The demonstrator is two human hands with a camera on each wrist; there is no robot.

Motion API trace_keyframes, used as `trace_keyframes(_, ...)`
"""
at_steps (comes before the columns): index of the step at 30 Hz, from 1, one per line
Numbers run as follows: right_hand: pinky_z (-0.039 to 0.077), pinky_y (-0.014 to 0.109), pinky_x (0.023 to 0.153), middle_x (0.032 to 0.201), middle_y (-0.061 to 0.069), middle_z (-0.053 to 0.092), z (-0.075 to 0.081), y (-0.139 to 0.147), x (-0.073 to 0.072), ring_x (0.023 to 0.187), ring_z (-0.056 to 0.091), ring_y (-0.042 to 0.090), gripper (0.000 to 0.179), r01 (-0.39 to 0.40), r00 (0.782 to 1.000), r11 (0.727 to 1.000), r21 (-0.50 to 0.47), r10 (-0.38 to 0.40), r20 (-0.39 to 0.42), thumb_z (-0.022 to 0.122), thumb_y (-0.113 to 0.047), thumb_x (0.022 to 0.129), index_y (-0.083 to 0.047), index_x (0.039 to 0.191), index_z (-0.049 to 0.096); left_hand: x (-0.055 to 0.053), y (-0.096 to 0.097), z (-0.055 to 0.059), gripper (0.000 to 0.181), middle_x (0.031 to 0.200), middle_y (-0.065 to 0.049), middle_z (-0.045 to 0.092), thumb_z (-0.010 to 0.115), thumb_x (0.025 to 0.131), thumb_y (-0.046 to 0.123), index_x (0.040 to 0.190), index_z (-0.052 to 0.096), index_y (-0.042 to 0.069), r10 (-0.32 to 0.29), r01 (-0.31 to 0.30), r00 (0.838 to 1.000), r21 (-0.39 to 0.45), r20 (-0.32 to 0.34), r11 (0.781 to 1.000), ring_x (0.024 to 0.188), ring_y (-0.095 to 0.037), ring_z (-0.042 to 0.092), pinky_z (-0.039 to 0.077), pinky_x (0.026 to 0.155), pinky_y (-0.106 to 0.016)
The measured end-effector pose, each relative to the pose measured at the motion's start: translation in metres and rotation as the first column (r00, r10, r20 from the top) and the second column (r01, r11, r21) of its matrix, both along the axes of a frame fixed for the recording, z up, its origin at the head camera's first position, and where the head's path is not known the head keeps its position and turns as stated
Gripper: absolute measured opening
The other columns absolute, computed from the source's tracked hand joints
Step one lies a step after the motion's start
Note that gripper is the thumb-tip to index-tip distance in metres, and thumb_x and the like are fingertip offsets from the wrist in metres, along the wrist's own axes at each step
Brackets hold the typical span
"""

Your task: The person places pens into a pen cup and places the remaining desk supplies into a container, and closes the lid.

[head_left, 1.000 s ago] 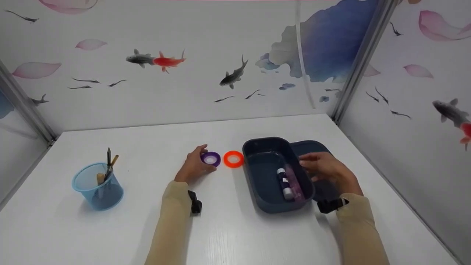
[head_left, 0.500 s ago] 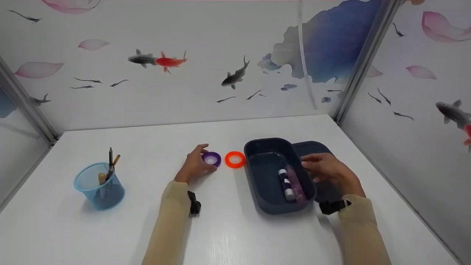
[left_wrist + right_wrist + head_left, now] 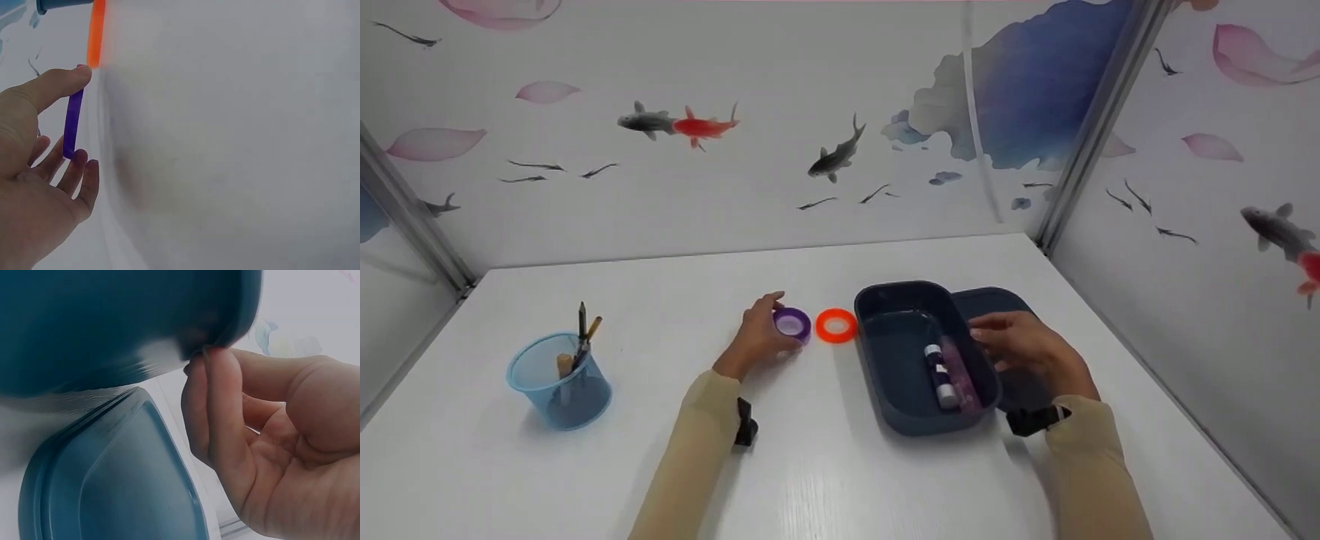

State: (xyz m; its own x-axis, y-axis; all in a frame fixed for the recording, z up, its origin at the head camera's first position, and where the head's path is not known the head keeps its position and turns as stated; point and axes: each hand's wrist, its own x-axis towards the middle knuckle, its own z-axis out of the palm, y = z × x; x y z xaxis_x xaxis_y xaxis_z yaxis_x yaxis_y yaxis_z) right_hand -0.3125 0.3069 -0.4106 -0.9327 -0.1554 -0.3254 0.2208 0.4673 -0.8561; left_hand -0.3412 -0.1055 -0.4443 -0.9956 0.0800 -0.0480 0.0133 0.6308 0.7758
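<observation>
My left hand (image 3: 757, 334) pinches a purple tape roll (image 3: 72, 126) between thumb and fingertips, at the roll's left side in the head view. Just to the right of it lies an orange tape roll (image 3: 836, 326), beside a dark blue box (image 3: 885, 375). The box stands upright and uncovered. Inside it, on the right side, lie a white-capped dark tube (image 3: 941, 375) and a translucent pinkish-purple stick-shaped thing (image 3: 962, 379). My right hand (image 3: 1027, 345) has its fingertips against the box's right side, near the rim, with the fingers loosely bent.
The box's lid (image 3: 140, 478) lies flat on the table, partly hidden by the box and my right hand. A light blue mesh pen cup (image 3: 561, 382) with several pencils and brushes stands at the left. White panels with painted fish (image 3: 836, 154) enclose the table at the back and sides.
My left hand turns slightly at the purple tape roll, its wrist and sleeve swinging a little left; the roll looks slightly tilted. My right hand and the box stay put.
</observation>
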Motion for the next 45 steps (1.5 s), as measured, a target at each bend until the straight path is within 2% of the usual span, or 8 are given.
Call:
trace_keyframes(8, 0.059, 0.032, 0.077, 0.132, 0.014, 0.064, 0.0, 0.001, 0.001, 0.102, 0.066, 0.018, 0.055, -0.021, 1.0, 1.0, -0.007, 0.021, -0.007, 0.063, -0.031, 0.099, -0.006, 0.145, 0.05, 0.008, 0.004, 0.009, 0.089, 0.15, -0.012, 0.044, 0.082, 0.082, 0.016, 0.155, 0.031, 0.014, -0.018, 0.018, 1.0, -0.003, -0.018, 1.0, 0.142, -0.031, 0.038, 0.037, 0.12, -0.051)
trace_keyframes(13, 0.06, 0.033, 0.077, 0.133, 0.015, 0.064, -0.001, 0.001, 0.002, 0.105, 0.067, 0.018, 0.055, -0.03, 0.999, 0.999, -0.009, 0.03, -0.018, 0.063, -0.031, 0.1, -0.005, 0.146, 0.049, 0.011, 0.005, 0.011, 0.088, 0.148, -0.012, 0.045, 0.083, 0.081, 0.018, 0.154, 0.034, 0.013, -0.045, 0.047, 0.998, 0.046, -0.05, 0.998, 0.141, -0.031, 0.037, 0.039, 0.119, -0.051)
trace_keyframes(22, 0.059, 0.034, 0.079, 0.135, 0.016, 0.063, 0.0, 0.001, 0.0, 0.11, 0.066, 0.022, 0.053, -0.016, 1.0, 1.0, 0.017, 0.016, -0.015, 0.062, -0.032, 0.1, -0.006, 0.145, 0.051, 0.021, 0.03, 0.022, 0.082, 0.146, -0.011, 0.048, 0.084, 0.08, 0.02, 0.15, 0.04, 0.015, -0.074, 0.084, 0.994, 0.114, -0.086, 0.99, 0.137, -0.028, 0.042, 0.046, 0.114, -0.046)
trace_keyframes(27, 0.059, 0.034, 0.081, 0.139, 0.017, 0.06, 0.0, 0.0, 0.0, 0.116, 0.064, 0.025, 0.053, -0.016, 1.0, 1.0, 0.017, 0.016, -0.01, 0.062, -0.033, 0.099, -0.007, 0.145, 0.051, 0.028, 0.043, 0.026, 0.078, 0.143, -0.012, 0.049, 0.084, 0.08, 0.022, 0.147, 0.045, 0.012, -0.146, 0.163, 0.979, 0.119, -0.143, 0.979, 0.134, -0.028, 0.043, 0.049, 0.111, -0.044)
trace_keyframes(32, 0.059, 0.034, 0.08, 0.136, 0.017, 0.062, 0.0, 0.0, 0.0, 0.109, 0.065, 0.024, 0.051, -0.014, 1.0, 1.0, 0.015, 0.014, -0.015, 0.062, -0.031, 0.1, -0.006, 0.144, 0.052, 0.032, 0.051, 0.028, 0.073, 0.141, -0.01, 0.052, 0.084, 0.08, 0.024, 0.143, 0.05, 0.01, -0.204, 0.229, 0.959, 0.118, -0.195, 0.966, 0.131, -0.028, 0.044, 0.049, 0.11, -0.044)
trace_keyframes(39, 0.06, 0.034, 0.079, 0.131, 0.015, 0.065, -0.004, -0.001, 0.0, 0.104, 0.068, 0.019, 0.053, -0.044, 0.999, 0.999, -0.006, 0.043, -0.016, 0.063, -0.03, 0.099, -0.004, 0.144, 0.052, 0.036, 0.058, 0.024, 0.069, 0.139, -0.011, 0.052, 0.084, 0.08, 0.027, 0.14, 0.053, 0.01, -0.242, 0.269, 0.949, 0.116, -0.203, 0.956, 0.131, -0.028, 0.045, 0.05, 0.11, -0.043)
trace_keyframes(45, 0.059, 0.031, 0.077, 0.132, 0.016, 0.064, -0.001, 0.001, 0.001, 0.102, 0.066, 0.017, 0.056, -0.032, 0.999, 0.999, 0.014, 0.032, -0.033, 0.063, -0.031, 0.099, -0.004, 0.147, 0.049, 0.036, 0.076, 0.028, 0.07, 0.138, -0.012, 0.052, 0.084, 0.08, 0.031, 0.14, 0.055, 0.007, -0.307, 0.335, 0.917, 0.075, -0.256, 0.939, 0.129, -0.029, 0.046, 0.046, 0.112, -0.045)
